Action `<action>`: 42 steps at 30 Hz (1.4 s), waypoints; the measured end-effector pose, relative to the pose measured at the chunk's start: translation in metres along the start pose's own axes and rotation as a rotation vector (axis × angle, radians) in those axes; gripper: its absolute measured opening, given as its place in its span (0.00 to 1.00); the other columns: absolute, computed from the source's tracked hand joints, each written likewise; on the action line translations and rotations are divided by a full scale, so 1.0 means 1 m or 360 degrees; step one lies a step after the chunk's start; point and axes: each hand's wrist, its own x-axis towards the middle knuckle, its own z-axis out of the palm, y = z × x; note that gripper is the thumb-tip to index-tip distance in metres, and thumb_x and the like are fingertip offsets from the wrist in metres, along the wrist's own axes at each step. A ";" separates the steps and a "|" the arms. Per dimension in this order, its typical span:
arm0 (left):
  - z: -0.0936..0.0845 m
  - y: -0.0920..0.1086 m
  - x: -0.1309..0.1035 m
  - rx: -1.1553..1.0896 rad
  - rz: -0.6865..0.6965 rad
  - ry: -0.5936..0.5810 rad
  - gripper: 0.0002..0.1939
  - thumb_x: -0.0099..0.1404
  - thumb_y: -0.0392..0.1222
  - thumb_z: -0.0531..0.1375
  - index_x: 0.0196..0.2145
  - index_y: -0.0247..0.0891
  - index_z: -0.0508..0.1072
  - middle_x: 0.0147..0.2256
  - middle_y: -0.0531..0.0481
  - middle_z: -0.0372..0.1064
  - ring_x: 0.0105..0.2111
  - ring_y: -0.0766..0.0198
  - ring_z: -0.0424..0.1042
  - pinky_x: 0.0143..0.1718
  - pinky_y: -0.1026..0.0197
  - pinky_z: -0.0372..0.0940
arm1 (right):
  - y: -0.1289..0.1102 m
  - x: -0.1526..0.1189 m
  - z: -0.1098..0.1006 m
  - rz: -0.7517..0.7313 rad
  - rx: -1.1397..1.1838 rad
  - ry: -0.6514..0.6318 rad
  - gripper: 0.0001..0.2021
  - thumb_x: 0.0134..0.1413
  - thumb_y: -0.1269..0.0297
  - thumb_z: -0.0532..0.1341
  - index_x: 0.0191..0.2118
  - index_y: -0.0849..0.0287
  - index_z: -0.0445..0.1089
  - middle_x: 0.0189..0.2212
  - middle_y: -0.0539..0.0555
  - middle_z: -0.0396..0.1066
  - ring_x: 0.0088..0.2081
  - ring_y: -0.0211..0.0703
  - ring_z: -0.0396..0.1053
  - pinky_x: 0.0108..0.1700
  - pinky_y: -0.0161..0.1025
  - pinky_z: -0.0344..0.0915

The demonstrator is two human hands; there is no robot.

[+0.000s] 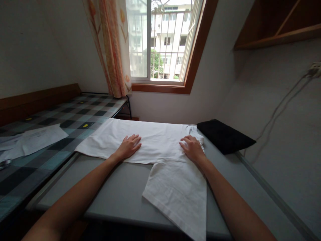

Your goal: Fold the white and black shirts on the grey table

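Note:
A white T-shirt (150, 140) lies on the grey table, folded lengthwise, its hem to the left and its collar to the right. One sleeve (179, 190) spreads toward me and hangs over the table's front edge. My left hand (128, 147) rests flat on the body of the shirt, left of its middle, fingers stretched out. Near the collar, my right hand (192, 148) lies on the shirt with its fingers slightly bent and apart. Neither hand grips the cloth.
A folded black cloth (224, 135) lies at the table's right side by the wall. Left of the grey table (105, 190) stands a bed with a checked cover (57, 115), with white papers (37, 139) on it. A window (165, 43) and curtain (114, 50) are behind.

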 end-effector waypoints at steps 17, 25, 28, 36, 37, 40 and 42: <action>0.003 -0.003 0.001 0.0017 0.0037 0.0014 0.25 0.71 0.53 0.45 0.59 0.43 0.65 0.61 0.44 0.60 0.63 0.52 0.55 0.62 0.41 0.49 | 0.040 0.000 0.015 0.0372 -0.0195 -0.0103 0.19 0.62 0.57 0.51 0.54 0.56 0.69 0.57 0.59 0.64 0.56 0.52 0.60 0.53 0.49 0.58; 0.000 -0.002 0.000 0.0008 0.0028 -0.0011 0.25 0.70 0.52 0.45 0.59 0.42 0.65 0.62 0.44 0.59 0.63 0.52 0.55 0.62 0.41 0.49 | 0.039 0.000 0.015 0.0394 -0.0163 -0.0092 0.19 0.61 0.58 0.51 0.53 0.55 0.69 0.57 0.59 0.65 0.56 0.52 0.59 0.54 0.49 0.56; 0.000 -0.002 0.000 0.0010 0.0020 -0.0016 0.24 0.70 0.52 0.45 0.59 0.43 0.65 0.62 0.44 0.59 0.63 0.52 0.55 0.62 0.41 0.49 | 0.038 0.000 0.015 0.0398 -0.0171 -0.0105 0.19 0.62 0.58 0.51 0.54 0.56 0.69 0.57 0.59 0.65 0.56 0.53 0.59 0.54 0.49 0.56; 0.000 -0.001 0.001 0.0017 0.0020 -0.0028 0.24 0.71 0.52 0.45 0.59 0.42 0.65 0.62 0.44 0.59 0.63 0.52 0.54 0.62 0.41 0.49 | 0.037 0.001 0.014 0.0391 -0.0188 -0.0118 0.18 0.62 0.58 0.51 0.53 0.55 0.69 0.57 0.58 0.64 0.56 0.52 0.60 0.54 0.48 0.57; -0.001 -0.001 0.001 0.0019 0.0019 -0.0031 0.24 0.71 0.52 0.45 0.59 0.42 0.65 0.62 0.44 0.59 0.63 0.52 0.54 0.62 0.41 0.49 | 0.037 0.001 0.014 0.0391 -0.0184 -0.0114 0.18 0.62 0.58 0.52 0.53 0.55 0.69 0.57 0.58 0.65 0.56 0.52 0.60 0.54 0.48 0.57; 0.000 -0.002 0.001 0.0011 0.0019 -0.0029 0.24 0.71 0.52 0.45 0.59 0.42 0.64 0.62 0.44 0.59 0.63 0.52 0.54 0.62 0.41 0.48 | 0.037 0.001 0.014 0.0396 -0.0174 -0.0107 0.18 0.61 0.58 0.52 0.53 0.55 0.69 0.57 0.58 0.65 0.55 0.52 0.60 0.53 0.49 0.57; 0.001 -0.003 0.001 0.0003 0.0022 -0.0018 0.24 0.71 0.52 0.45 0.59 0.42 0.65 0.62 0.44 0.59 0.63 0.52 0.55 0.62 0.41 0.48 | 0.037 0.001 0.014 0.0396 -0.0171 -0.0108 0.18 0.61 0.58 0.52 0.53 0.55 0.69 0.57 0.58 0.64 0.55 0.53 0.60 0.53 0.49 0.57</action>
